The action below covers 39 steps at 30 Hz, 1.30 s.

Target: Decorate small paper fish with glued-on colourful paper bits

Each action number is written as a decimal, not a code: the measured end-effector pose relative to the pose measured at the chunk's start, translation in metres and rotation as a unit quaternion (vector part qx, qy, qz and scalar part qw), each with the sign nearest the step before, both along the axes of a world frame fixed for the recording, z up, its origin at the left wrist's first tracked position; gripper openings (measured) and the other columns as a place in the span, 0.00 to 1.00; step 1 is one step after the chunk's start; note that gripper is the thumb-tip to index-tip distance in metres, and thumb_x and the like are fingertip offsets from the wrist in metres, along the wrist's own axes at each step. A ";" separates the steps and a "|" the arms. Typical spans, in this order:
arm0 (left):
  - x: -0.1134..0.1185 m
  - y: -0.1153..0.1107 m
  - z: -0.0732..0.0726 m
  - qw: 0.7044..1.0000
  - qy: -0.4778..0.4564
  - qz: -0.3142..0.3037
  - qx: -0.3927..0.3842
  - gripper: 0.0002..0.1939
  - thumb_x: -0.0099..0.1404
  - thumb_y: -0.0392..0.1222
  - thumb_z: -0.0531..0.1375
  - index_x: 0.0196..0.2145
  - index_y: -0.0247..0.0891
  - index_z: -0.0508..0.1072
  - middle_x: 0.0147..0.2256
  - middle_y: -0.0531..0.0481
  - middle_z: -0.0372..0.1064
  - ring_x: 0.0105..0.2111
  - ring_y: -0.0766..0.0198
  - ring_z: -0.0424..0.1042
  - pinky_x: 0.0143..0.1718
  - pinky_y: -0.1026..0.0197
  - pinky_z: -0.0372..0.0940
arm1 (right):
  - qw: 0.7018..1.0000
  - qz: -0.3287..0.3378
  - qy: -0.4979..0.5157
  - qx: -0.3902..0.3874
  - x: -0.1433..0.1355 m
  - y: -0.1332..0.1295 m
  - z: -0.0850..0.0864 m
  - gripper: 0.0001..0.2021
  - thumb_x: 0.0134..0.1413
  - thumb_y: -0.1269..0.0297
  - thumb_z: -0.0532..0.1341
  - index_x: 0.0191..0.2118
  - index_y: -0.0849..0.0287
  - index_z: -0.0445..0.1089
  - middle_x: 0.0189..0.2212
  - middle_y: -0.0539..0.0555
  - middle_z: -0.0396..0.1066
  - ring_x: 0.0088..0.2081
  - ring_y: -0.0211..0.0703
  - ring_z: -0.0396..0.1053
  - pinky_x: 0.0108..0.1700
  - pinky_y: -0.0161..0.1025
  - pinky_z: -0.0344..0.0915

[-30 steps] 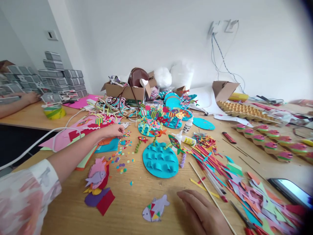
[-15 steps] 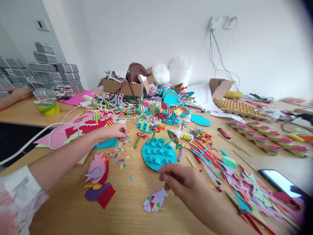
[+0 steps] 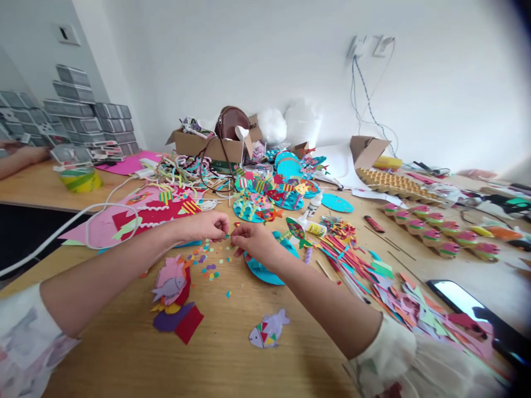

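Brought up since the earlier frame from the near edge of the blue disc [image 3: 270, 277]: right hand [image 3: 257, 241], now just beside left hand [image 3: 209, 225], fingers curled, cannot tell whether pinching anything. On the left, thumb and finger pressed together, seemingly on a paper bit [image 3: 227, 236] between both hands. Probably almost weightless, flimsy, easily creased; best taken lightly by an edge. Tiny, blue-green, too small for a clear outline. Farther out, loose paper dots [image 3: 211, 267], then purple fish [image 3: 269, 329] with coloured triangles, flat on the table [image 3: 232, 370].
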<state>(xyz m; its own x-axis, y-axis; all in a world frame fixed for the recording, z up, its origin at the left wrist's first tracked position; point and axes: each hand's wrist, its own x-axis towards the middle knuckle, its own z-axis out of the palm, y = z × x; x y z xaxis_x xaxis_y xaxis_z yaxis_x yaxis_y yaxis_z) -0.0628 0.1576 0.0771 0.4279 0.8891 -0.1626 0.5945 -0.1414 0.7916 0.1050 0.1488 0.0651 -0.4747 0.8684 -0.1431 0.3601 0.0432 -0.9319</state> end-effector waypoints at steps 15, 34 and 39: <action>0.004 0.000 -0.006 0.999 -0.048 -0.016 -0.015 0.09 0.46 0.35 0.55 0.29 0.38 0.62 0.21 0.58 0.61 0.21 0.70 0.63 0.22 0.68 0.57 | 1.000 -0.010 0.023 -0.013 0.002 0.000 -0.005 0.09 0.48 0.78 0.54 0.22 0.60 0.60 0.19 0.44 0.66 0.17 0.28 0.66 0.15 0.23 0.54; -0.020 0.012 -0.023 0.999 -0.032 0.037 -0.020 0.10 0.46 0.37 0.55 0.30 0.38 0.61 0.24 0.57 0.64 0.23 0.68 0.67 0.26 0.66 0.63 | 0.995 -0.024 0.054 -0.077 0.018 -0.012 -0.002 0.08 0.49 0.76 0.53 0.23 0.60 0.61 0.21 0.46 0.67 0.18 0.28 0.64 0.15 0.25 0.53; -0.026 0.020 -0.027 0.999 0.023 0.042 0.006 0.07 0.46 0.35 0.54 0.28 0.36 0.64 0.21 0.56 0.64 0.22 0.67 0.67 0.24 0.67 0.62 | 1.000 -0.010 -0.027 0.004 0.027 -0.015 -0.004 0.07 0.46 0.76 0.54 0.23 0.59 0.62 0.19 0.46 0.66 0.20 0.32 0.65 0.18 0.27 0.55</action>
<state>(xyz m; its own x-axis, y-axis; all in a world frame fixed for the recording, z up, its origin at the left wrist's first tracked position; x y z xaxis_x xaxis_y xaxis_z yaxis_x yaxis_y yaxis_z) -0.0889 0.1781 0.0505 0.3431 0.9240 -0.1690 0.6407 -0.0986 0.7614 0.1317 0.1336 0.0610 -0.4486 0.8790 -0.1614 0.4112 0.0427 -0.9105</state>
